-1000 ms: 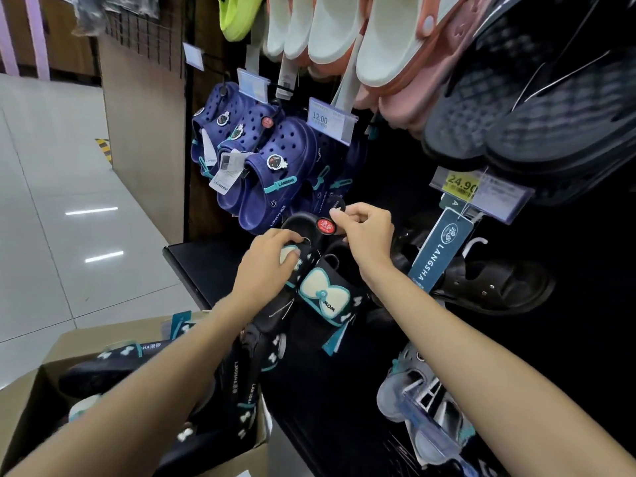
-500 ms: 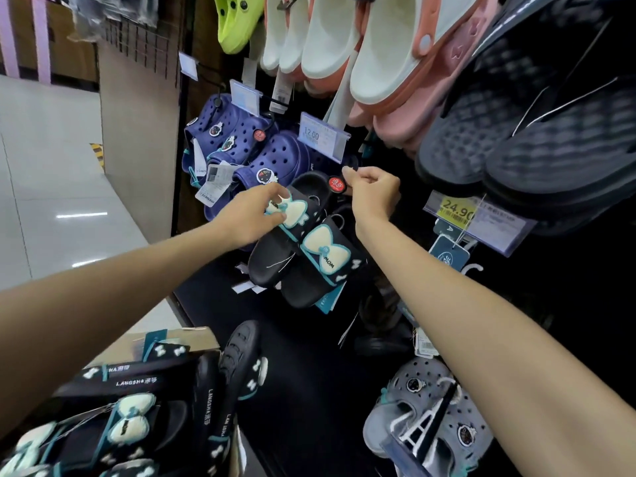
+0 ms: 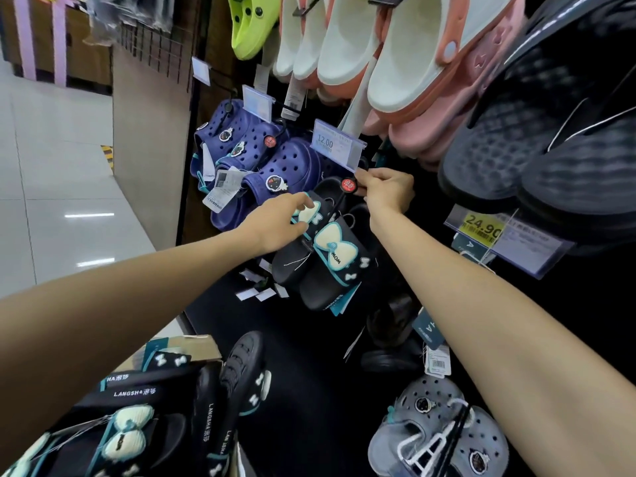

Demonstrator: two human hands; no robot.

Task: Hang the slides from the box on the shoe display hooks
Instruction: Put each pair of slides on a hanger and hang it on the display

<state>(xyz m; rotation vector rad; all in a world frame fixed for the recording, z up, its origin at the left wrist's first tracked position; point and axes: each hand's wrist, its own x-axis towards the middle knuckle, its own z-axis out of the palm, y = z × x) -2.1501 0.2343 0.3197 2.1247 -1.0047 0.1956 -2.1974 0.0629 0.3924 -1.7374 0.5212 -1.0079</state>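
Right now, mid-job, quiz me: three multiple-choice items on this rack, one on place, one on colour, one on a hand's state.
1. Where is the 12.00 price tag? A above the right hand; B below the grey clogs; C on the box.
2. Bows on the held black slides? A red; B cream with teal edging; C purple.
3. The left hand? A hangs idle; B touches the slides' bow strap; C reaches into the box.

A: the tag hangs just over the knuckles. B: pale bow, teal trim. B: fingers lie on the strap.
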